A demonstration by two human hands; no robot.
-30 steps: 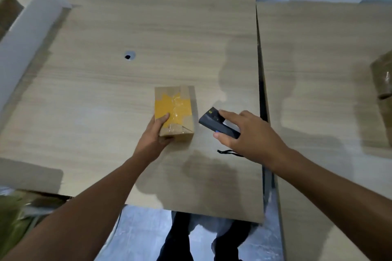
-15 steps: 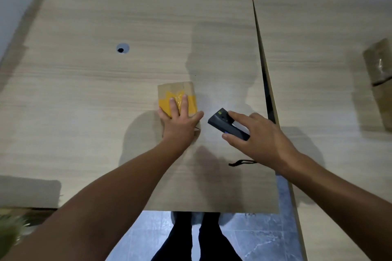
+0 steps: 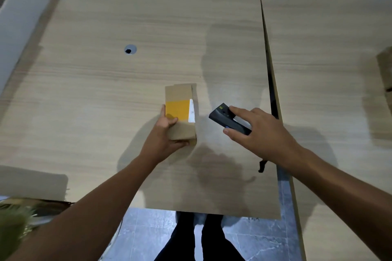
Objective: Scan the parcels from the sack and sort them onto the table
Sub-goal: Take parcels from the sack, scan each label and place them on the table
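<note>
Near the front middle of the wooden table (image 3: 106,95) sits the small cardboard parcel (image 3: 180,112), long side running away from me, with a yellow band (image 3: 176,107) across its upper face and a white label (image 3: 191,111) folded over its right edge. I cannot tell whether its base rests fully on the tabletop or is tipped slightly off it. My left hand (image 3: 163,135) grasps the parcel at its near left corner, thumb laid on top at the edge of the yellow band and fingers curled under the near end. Just to the right of the parcel, apart from it, my right hand (image 3: 258,131) holds the black scanner (image 3: 229,118), pinched between my thumb on its near side and my index finger stretched along its top; its head points up and left, toward the labelled side of the parcel. A black strap (image 3: 262,165) dangles below my right wrist. Farther up the table there is a round cable hole (image 3: 130,49), and a white board (image 3: 19,27) lies along the far left side. A second wooden table (image 3: 328,70) stands just to the right, a narrow gap between the two, and another brown parcel (image 3: 385,74) shows at its right edge. Something green and blurred (image 3: 14,224) fills the near left corner. My dark trouser legs (image 3: 212,239) and grey floor tiles (image 3: 146,235) show below the table edge.
</note>
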